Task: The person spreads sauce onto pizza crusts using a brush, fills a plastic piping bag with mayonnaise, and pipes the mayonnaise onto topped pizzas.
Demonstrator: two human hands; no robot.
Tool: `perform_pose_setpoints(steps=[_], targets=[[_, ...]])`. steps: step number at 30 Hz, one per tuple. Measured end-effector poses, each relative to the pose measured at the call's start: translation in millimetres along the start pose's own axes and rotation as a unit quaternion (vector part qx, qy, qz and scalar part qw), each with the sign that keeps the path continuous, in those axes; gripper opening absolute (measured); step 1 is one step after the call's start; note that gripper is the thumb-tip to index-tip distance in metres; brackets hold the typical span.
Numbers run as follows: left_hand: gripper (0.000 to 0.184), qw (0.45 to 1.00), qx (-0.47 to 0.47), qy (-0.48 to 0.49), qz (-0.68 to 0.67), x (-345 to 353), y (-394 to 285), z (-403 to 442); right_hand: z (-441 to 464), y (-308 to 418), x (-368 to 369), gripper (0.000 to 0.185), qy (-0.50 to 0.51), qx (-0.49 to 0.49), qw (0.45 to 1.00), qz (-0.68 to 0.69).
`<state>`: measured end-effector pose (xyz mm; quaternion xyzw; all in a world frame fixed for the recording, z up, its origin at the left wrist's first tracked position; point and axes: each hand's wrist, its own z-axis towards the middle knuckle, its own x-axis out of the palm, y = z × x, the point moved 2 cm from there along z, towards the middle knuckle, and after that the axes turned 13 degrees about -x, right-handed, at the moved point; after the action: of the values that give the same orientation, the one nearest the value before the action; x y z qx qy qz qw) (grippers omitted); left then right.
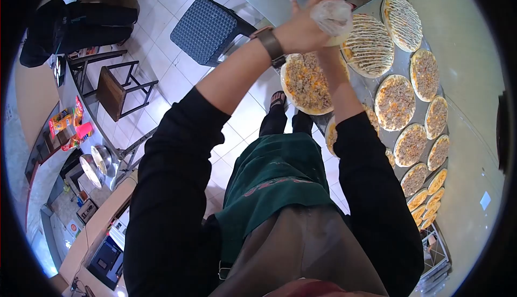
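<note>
My left hand (306,31), with a brown-strapped watch on the wrist, is up at the table's near corner, closed against a translucent plastic sauce holder (331,17). Whether this is a bottle or a bag I cannot make out. My right hand (326,50) comes up from below and meets the same spot; its fingers are hidden behind the holder and my left hand. Just below lies a round flatbread with crumbled meat and orange bits (308,84). Beside the holder, another flatbread (368,45) carries thin pale sauce lines. A second striped one (402,23) lies farther right.
More topped flatbreads (395,102) fill the metal table (362,89) in rows along the wall. A dark plastic stool (203,30) and a wooden chair (111,93) stand on the tiles. Another person (75,25) is at the upper left. Snack packets (67,122) lie on the left counter.
</note>
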<state>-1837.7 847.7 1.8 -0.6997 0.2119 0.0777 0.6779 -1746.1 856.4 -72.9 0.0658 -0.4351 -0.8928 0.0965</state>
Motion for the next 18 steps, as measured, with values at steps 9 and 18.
perform_pose_setpoints(steps=[9, 18], targets=[[0.036, 0.999, 0.018, 0.033, -0.01, -19, -12, -30, -12, -41, -29, 0.036, 0.014, 0.147, 0.973, 0.177], [0.034, 0.997, 0.072, 0.027, -0.008, -1, -14, -27, -36, -17, 8, 0.042, -0.008, 0.069, 0.986, 0.149]])
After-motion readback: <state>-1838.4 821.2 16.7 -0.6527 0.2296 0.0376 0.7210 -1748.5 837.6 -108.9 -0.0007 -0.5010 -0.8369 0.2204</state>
